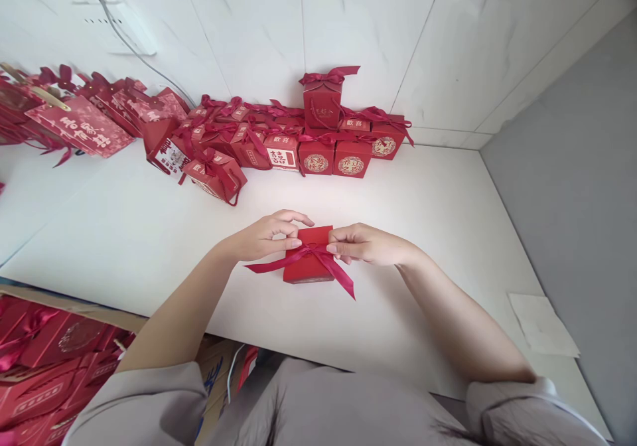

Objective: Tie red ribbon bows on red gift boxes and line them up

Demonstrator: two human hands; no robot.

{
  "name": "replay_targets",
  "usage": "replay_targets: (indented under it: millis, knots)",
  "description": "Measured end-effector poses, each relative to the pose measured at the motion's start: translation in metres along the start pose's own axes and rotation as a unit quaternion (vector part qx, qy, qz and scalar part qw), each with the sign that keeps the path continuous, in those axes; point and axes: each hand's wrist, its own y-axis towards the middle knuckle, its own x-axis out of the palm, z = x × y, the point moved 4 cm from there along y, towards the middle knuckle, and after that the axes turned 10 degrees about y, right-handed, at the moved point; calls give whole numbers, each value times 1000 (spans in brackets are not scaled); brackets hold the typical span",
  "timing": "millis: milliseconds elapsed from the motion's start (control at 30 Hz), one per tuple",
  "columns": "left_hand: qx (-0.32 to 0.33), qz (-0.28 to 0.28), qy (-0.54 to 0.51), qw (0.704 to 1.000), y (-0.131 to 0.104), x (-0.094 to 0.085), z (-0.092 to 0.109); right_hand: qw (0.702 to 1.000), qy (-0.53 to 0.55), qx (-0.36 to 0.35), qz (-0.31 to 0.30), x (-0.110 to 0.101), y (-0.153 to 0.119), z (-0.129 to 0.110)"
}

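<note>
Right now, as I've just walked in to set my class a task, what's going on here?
A person is handling a red box on the white table. The left hand and right hand pinch its ribbon from either side, the two tails spread out. Behind, ribboned boxes stand along the wall.

Bright, soft light fills the scene. The white table point(428, 197) looks pale around the red box point(306, 273), and a faint, soft-edged shadow spreads to the box's lower right, below the right hand point(355, 243). The ribbon point(341, 279) on the box looks crisp. Well above the box and to its right, a small glare streak marks the tiled wall point(363, 28). Far right of the box, the grey panel point(567, 167) is dimmer, its lines slanting with wide-angle stretch.
</note>
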Motion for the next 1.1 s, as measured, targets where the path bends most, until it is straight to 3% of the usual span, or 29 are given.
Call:
replay_targets:
  millis: [500,833,1000,1100]
  knots:
    - [20,-19,19,999,-2,-4,-1,998,-57,26,-1,2,-2,-5]
    - [33,16,105,994,-6,-4,5,997,-63,36,6,3,-5,-6]
    - [5,-26,46,999,-6,0,8,999,-17,40,-11,-2,-8,-5]
    - [-10,47,0,999,-7,-7,9,999,9,36,-12,-8,-12,-8]
